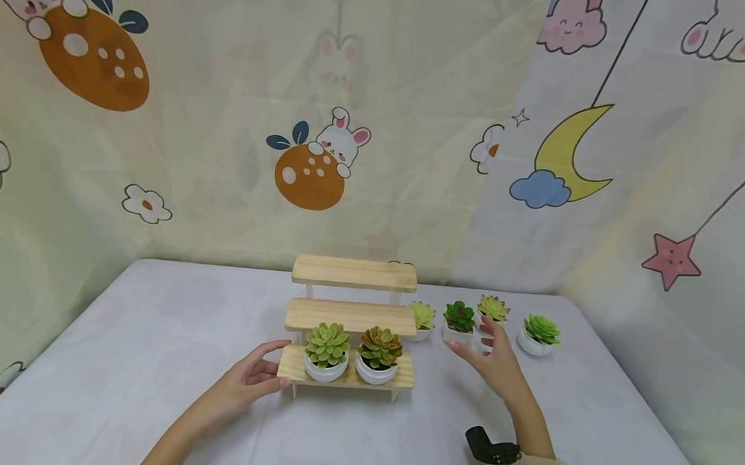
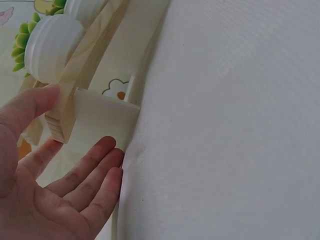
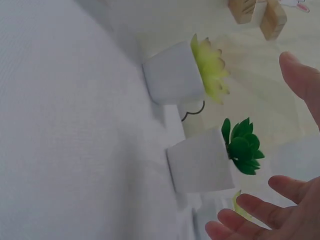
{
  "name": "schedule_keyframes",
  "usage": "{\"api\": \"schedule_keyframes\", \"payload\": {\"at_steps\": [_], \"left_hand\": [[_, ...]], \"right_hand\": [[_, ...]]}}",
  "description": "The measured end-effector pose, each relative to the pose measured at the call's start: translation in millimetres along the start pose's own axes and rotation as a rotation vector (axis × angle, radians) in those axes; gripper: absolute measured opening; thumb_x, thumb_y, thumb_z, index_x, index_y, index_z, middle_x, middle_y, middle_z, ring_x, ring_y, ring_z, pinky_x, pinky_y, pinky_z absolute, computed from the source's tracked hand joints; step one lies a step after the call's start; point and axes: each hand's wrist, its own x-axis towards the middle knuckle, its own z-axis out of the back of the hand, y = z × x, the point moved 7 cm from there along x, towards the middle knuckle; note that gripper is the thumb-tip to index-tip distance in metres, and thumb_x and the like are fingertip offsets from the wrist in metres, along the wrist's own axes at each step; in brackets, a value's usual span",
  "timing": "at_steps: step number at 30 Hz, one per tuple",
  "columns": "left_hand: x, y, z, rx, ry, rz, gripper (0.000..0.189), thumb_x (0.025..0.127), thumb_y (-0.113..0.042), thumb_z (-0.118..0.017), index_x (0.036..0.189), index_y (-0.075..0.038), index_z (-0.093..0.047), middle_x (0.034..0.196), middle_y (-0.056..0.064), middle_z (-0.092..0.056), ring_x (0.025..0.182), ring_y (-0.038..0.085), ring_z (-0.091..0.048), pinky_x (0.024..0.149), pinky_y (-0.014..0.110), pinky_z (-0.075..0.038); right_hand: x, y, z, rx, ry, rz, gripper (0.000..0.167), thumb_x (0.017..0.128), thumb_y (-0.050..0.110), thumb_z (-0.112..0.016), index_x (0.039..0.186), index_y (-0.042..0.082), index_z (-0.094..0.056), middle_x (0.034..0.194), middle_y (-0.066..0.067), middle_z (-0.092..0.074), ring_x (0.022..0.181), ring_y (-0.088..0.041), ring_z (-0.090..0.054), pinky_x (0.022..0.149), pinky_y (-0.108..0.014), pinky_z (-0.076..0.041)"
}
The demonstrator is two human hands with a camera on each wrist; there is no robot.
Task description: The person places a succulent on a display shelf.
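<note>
A three-tier wooden plant stand (image 1: 354,273) stands on the table. My left hand (image 1: 250,379) pinches the left end of its lowest shelf (image 2: 65,112), thumb above and forefinger at the end; the other fingers stretch out below. On that shelf sit two potted succulents, a green one (image 1: 327,346) and a reddish-green one (image 1: 379,349), in round white pots. My right hand (image 1: 496,360), fingers spread and holding nothing, is beside a dark green succulent (image 1: 459,317) in a square white pot (image 3: 200,162). Its fingers partly cover a yellow-green succulent (image 1: 493,308) behind.
Another yellow-green succulent (image 1: 423,316) stands right of the middle shelf, partly hidden by it. Farther right is a bright green succulent (image 1: 541,329) in a round white pot. A white cloth (image 1: 178,335) covers the table; a printed curtain (image 1: 228,118) hangs behind.
</note>
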Motion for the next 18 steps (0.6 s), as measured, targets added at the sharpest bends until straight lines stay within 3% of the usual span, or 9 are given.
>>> {"api": "schedule_keyframes", "payload": {"at_steps": [6,18], "left_hand": [[1.5,0.3,0.3,0.002,-0.001,-0.007,0.065,0.087,-0.026,-0.065,0.143,-0.017,-0.032,0.109,0.014,-0.06,0.1,0.02,-0.059,0.081,0.026,-0.047],[2.4,1.3,-0.2,0.011,-0.002,-0.009,0.065,0.087,-0.026,-0.065,0.142,-0.015,-0.033,0.108,0.014,-0.061,0.098,0.02,-0.06,0.079,0.024,-0.048]], "right_hand": [[11.2,-20.6,-5.9,0.06,0.038,-0.039,0.098,0.084,0.041,-0.066,0.149,0.006,-0.002,0.15,-0.024,-0.015,0.134,-0.042,-0.024,0.102,-0.057,-0.032],[33.3,-39.2,-14.3,0.153,0.078,-0.108,0.09,0.087,0.037,-0.064,0.148,0.002,-0.008,0.15,-0.026,-0.017,0.137,-0.039,-0.024,0.108,-0.053,-0.025]]}}
